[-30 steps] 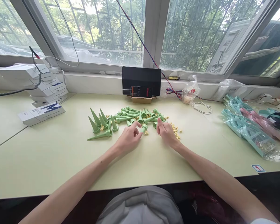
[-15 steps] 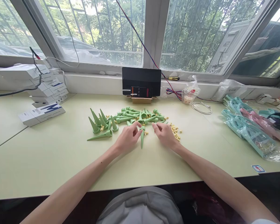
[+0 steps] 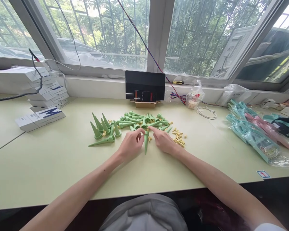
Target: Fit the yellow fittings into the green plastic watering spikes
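My left hand [image 3: 132, 141] pinches a green plastic spike [image 3: 146, 142] near its wide capped end, the pointed tip aimed towards me. My right hand [image 3: 164, 140] is closed, fingertips at that capped end, on a small yellow peg [image 3: 147, 129] that is mostly hidden. Behind both hands lies a heap of green spikes [image 3: 131, 119]. Small yellow pegs [image 3: 179, 138] are scattered just right of my right hand. To the left, several green spikes [image 3: 96, 130] stand upright on their caps, with one lying spike [image 3: 101, 141] in front of them.
A phone [image 3: 144, 96] leans against a dark tablet [image 3: 145, 84] on a cardboard stand at the back. White boxes [image 3: 42, 117] are stacked at the left. Bagged teal and pink items [image 3: 257, 134] lie at the right, near a coiled white cable [image 3: 205, 112].
My right hand has moved left, bringing its fingertips to the capped end of the spike. My left hand stays on the spike. The view has shifted slightly.
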Demonstrator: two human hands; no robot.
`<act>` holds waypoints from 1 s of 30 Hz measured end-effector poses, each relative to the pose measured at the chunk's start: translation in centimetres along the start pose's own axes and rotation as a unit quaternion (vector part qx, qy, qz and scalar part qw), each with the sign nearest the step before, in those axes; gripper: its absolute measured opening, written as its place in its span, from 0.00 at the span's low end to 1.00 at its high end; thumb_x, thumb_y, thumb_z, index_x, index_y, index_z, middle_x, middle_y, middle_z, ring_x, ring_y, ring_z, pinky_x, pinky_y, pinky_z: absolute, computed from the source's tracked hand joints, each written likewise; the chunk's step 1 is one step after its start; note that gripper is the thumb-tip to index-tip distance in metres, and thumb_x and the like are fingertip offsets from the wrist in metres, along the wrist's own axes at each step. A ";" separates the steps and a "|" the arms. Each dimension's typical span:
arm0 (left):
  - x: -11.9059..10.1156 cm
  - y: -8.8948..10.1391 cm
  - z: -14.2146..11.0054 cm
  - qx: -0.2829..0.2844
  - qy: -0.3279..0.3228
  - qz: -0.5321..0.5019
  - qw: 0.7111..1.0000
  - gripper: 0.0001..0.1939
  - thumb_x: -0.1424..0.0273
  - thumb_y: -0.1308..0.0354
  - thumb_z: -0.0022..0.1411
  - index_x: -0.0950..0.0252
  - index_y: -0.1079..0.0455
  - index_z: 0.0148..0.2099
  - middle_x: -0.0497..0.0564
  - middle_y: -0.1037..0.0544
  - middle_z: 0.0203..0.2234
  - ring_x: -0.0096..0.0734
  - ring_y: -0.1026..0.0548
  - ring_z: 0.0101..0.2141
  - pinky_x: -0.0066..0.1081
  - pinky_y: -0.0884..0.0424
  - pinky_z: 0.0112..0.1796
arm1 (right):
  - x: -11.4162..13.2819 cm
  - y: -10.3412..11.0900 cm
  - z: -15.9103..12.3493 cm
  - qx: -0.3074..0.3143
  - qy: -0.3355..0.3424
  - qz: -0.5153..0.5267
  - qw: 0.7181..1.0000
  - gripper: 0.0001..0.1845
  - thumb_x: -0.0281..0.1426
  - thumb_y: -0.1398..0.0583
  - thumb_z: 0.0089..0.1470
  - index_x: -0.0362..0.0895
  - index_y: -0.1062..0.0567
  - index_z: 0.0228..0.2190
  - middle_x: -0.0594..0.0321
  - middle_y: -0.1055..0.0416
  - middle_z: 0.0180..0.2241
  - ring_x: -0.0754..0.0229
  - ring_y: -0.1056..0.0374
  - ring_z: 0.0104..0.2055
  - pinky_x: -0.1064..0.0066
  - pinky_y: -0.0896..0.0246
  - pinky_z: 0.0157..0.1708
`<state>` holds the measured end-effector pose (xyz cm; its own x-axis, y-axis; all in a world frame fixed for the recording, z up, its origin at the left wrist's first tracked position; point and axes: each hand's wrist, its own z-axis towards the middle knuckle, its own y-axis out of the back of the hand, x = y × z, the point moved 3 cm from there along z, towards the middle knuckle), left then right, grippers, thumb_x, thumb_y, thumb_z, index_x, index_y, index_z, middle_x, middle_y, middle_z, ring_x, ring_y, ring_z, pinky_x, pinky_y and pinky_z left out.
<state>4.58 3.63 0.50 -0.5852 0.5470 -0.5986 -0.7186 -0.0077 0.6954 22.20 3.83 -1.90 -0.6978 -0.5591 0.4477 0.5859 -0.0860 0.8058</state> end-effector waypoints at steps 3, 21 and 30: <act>-0.1 -0.1 0.0 0.003 -0.004 0.002 1.000 0.07 0.70 0.50 0.63 0.63 0.30 0.39 0.42 0.34 0.17 0.26 0.38 0.20 0.27 0.41 0.27 | 0.0 -0.1 0.2 0.030 -0.001 -0.026 0.999 0.33 0.20 0.52 0.59 0.42 0.45 0.65 0.50 0.35 0.61 0.50 0.32 0.57 0.60 0.35 0.51; -0.5 -0.4 -0.2 0.026 -0.013 -0.024 0.999 0.06 0.71 0.49 0.64 0.63 0.32 0.42 0.42 0.32 0.19 0.25 0.38 0.21 0.26 0.42 0.26 | 0.8 0.3 0.1 0.032 0.006 -0.052 0.998 0.21 0.23 0.53 0.65 0.42 0.34 0.56 0.51 0.30 0.54 0.53 0.30 0.51 0.65 0.35 0.47; -0.5 -0.2 0.0 0.013 -0.020 -0.050 0.998 0.12 0.67 0.46 0.66 0.64 0.35 0.30 0.43 0.31 0.19 0.23 0.38 0.21 0.26 0.41 0.26 | 0.2 0.1 0.1 0.018 -0.022 -0.089 0.996 0.18 0.21 0.51 0.63 0.40 0.31 0.51 0.50 0.31 0.48 0.55 0.31 0.44 0.67 0.36 0.41</act>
<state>5.00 3.34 0.60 -0.4955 0.5776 -0.6488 -0.7620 0.0695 0.6438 22.09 3.76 -1.69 -0.8075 -0.5002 0.3128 0.4365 -0.1499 0.8871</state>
